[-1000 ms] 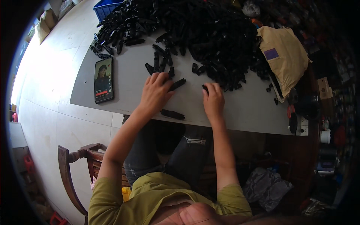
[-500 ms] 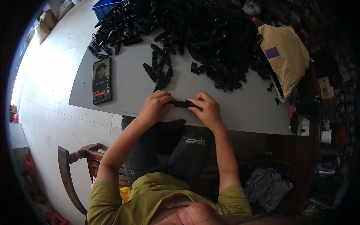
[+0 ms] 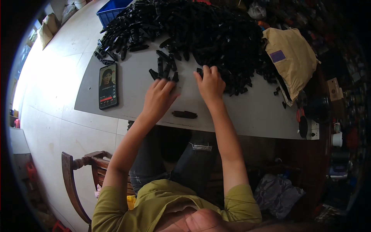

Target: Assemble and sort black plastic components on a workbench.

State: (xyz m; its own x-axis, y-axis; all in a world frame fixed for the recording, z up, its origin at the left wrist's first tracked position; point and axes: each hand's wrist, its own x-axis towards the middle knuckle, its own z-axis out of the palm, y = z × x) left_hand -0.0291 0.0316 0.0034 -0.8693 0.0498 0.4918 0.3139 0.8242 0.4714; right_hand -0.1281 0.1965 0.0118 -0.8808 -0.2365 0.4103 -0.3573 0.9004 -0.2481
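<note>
Between the wrists on the worktop (image 3: 247,112), 1 black piece (image 3: 184,114) lies crosswise, nearer the left hand (image 3: 157,101); both hands, right hand (image 3: 210,83) included, reach spread-fingered to the black pile (image 3: 201,34).

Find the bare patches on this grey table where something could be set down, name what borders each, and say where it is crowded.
Bare table lies between the right hand and the tan bag, and between the phone and the left hand. One black part lies near the front edge. The back is crowded with the pile of black parts.
</note>
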